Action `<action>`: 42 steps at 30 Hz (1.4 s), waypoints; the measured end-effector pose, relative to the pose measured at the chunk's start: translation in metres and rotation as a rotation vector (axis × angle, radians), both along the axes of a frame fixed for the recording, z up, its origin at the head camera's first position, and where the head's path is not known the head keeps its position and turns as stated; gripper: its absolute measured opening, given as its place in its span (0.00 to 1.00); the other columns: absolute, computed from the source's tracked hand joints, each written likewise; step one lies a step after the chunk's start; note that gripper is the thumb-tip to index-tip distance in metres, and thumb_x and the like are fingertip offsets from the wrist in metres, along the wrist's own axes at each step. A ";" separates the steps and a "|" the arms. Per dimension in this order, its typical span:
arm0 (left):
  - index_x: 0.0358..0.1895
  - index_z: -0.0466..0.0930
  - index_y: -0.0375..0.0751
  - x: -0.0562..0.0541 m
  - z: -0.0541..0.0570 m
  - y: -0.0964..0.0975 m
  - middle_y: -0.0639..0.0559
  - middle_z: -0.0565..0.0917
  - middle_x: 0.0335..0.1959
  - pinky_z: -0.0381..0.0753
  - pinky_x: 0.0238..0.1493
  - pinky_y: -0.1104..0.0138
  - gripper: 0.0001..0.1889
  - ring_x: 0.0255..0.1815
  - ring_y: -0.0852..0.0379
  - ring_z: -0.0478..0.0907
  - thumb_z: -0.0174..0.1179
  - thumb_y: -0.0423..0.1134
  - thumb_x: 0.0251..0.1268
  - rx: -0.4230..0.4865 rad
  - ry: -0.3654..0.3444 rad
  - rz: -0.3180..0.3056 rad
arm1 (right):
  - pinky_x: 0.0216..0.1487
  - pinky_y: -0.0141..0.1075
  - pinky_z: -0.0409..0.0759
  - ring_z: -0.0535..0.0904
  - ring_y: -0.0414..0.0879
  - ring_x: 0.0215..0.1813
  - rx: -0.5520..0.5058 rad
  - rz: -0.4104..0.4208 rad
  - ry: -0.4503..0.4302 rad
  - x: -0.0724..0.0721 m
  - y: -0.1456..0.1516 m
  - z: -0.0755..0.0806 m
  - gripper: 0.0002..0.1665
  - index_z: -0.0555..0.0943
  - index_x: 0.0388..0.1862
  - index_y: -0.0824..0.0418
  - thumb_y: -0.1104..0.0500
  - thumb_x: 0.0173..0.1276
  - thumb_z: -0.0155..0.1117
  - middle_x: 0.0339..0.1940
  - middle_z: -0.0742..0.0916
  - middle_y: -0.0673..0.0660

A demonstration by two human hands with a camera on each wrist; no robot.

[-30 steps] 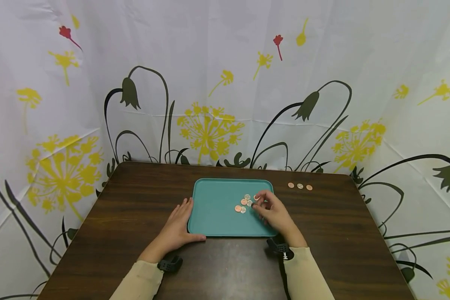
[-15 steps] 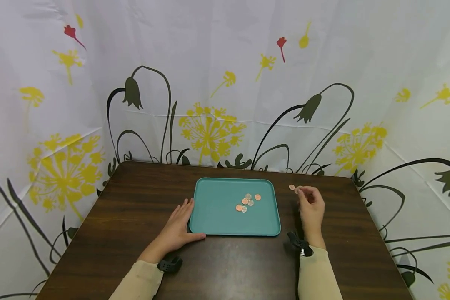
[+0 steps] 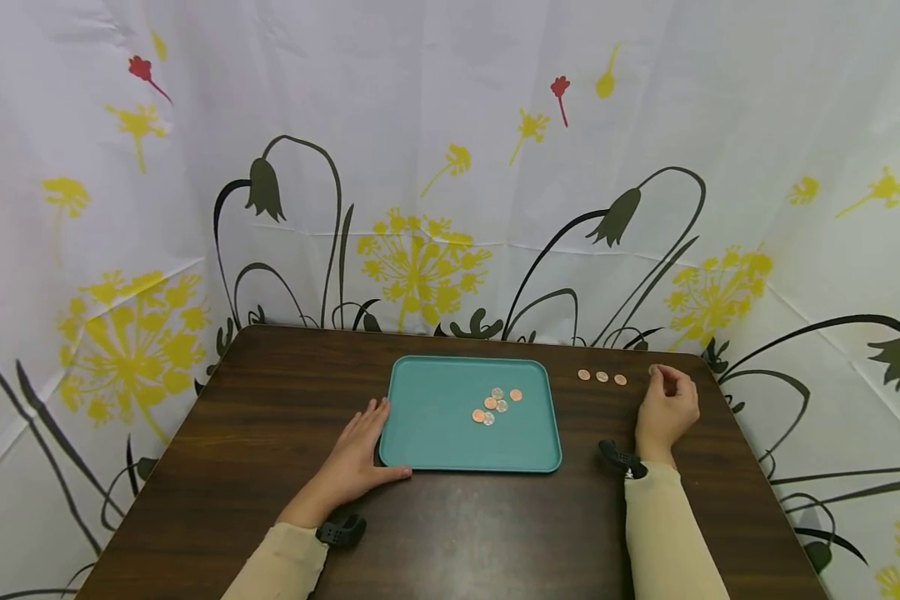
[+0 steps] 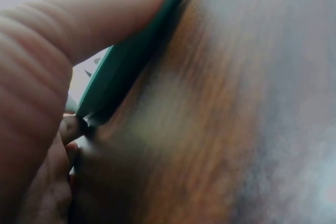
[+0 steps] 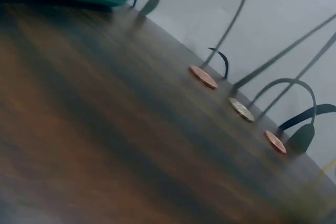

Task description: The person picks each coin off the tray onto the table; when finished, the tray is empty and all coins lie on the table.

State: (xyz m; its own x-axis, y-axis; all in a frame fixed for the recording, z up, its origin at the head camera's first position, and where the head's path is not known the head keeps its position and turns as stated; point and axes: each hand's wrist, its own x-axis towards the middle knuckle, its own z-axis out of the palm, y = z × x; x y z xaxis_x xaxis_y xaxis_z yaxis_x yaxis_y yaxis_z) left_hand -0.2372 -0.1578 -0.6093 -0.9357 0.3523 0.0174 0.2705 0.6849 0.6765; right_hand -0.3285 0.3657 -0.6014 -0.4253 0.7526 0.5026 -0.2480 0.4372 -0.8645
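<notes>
My left hand [image 3: 356,452] braces the near left corner of a teal tray [image 3: 427,446], fingers along its left side and thumb at the front rim. In the left wrist view the thumb [image 4: 105,22] lies against the tray's edge [image 4: 123,66]. Several copper and silver coins [image 3: 491,403] lie in the tray's right half. To the right of a short row of coins, my right hand [image 3: 666,414] pinches a coin, mostly hidden by the fingertips, low over the table's far right part. The row runs copper [image 5: 203,77], silver [image 5: 241,109], copper [image 5: 275,142].
The dark wooden table [image 3: 465,533] meets a white curtain [image 3: 450,100] printed with flowers at the back and sides. Each wrist wears a black band, the left one [image 3: 341,530] and the right one [image 3: 621,458].
My right hand has gone from the tray's coins rightward, over the row of coins and past its right end, fingertips kept together. The left hand stays at the tray's corner.
</notes>
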 end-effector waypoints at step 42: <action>0.90 0.46 0.36 0.000 -0.001 0.001 0.37 0.50 0.92 0.39 0.89 0.35 0.66 0.94 0.36 0.41 0.79 0.63 0.62 -0.008 -0.011 0.008 | 0.58 0.61 0.78 0.83 0.68 0.51 0.201 0.060 -0.564 -0.001 0.010 -0.001 0.12 0.92 0.47 0.67 0.59 0.77 0.68 0.45 0.90 0.69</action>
State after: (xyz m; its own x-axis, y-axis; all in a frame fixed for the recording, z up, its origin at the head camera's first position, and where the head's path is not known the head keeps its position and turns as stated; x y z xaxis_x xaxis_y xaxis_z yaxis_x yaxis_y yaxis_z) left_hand -0.2377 -0.1569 -0.6100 -0.9387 0.3447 0.0042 0.2574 0.6928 0.6736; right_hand -0.3298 0.3756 -0.6019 -0.7063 0.6328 0.3172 0.1954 0.6050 -0.7719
